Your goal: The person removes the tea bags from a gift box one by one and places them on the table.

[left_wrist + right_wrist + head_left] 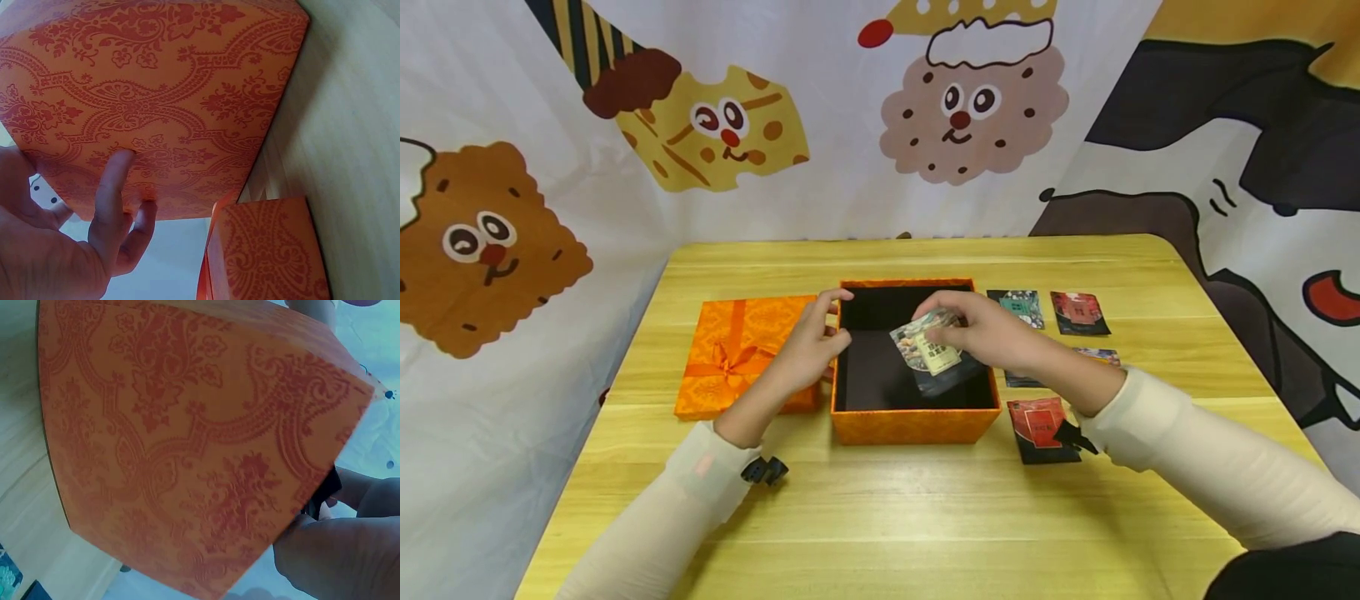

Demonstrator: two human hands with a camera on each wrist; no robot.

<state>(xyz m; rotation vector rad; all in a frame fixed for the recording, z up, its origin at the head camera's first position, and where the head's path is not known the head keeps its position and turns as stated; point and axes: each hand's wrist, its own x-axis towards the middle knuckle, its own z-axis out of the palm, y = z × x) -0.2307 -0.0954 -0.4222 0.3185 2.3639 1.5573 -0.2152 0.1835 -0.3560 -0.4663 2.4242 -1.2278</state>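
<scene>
In the head view, an uncovered orange patterned box (902, 427) with a black inside stands mid-table. My left hand (808, 350) is at its left wall; in the left wrist view the thumb and index finger reach over the rim while other fingers touch the patterned outer wall (156, 106). Above the box opening, my right hand (981, 329) pinches a dark flat packet with a pale yellow label (938, 354) between thumb and fingers, tilted. The right wrist view shows the box's outer wall (175, 437) hiding most of that packet.
Left of the box lies an orange lid (775, 312) with a ribbon bow. To the right are a green-labelled packet (1021, 307), a red-labelled packet (1078, 312) and another red packet (1041, 427). The right forearm partly covers other packets (1097, 355). A printed cloth (850, 200) hangs behind the table.
</scene>
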